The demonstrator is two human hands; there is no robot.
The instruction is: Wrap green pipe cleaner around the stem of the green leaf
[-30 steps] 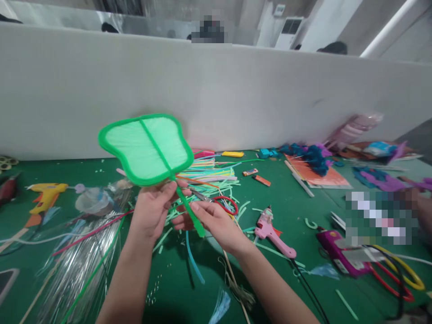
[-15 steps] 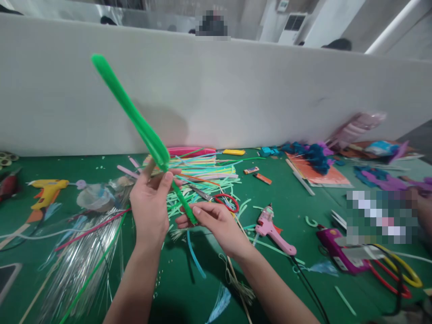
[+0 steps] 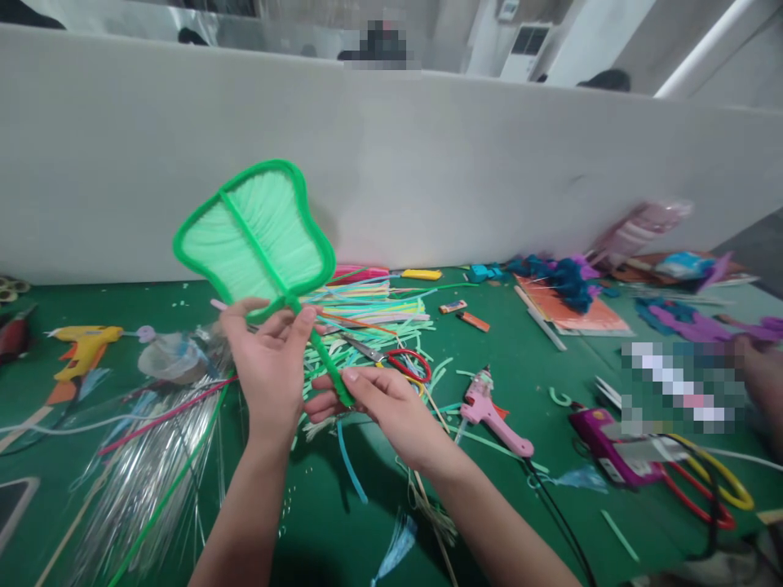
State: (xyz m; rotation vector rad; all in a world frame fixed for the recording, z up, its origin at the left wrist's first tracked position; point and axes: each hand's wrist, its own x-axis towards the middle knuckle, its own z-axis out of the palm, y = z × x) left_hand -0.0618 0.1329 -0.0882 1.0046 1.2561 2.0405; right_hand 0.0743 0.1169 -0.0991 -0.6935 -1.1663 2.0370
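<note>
I hold a green fan point(image 3: 257, 236) with a pale green face, a bright green rim and a central rib, raised above the green table point(image 3: 514, 359). My left hand point(image 3: 269, 371) pinches the fan at the base of its face, thumb and fingers closed on the rim. My right hand point(image 3: 382, 403) grips the lower end of the thin green handle between thumb and fingers. The fan's flat face is turned towards me and leans left.
Coloured strips point(image 3: 367, 314) and red-handled scissors point(image 3: 397, 360) lie behind my hands. A pink glue gun point(image 3: 495, 412) sits right, a yellow glue gun point(image 3: 86, 346) left, clear film strands point(image 3: 147, 473) at lower left. A white partition point(image 3: 428, 171) runs along the back. Another person's hand point(image 3: 758, 367) is at far right.
The fan was spun about its handle: face-on, then edge-on, and now face-on again, a little higher and further left. Both hands kept their hold.
</note>
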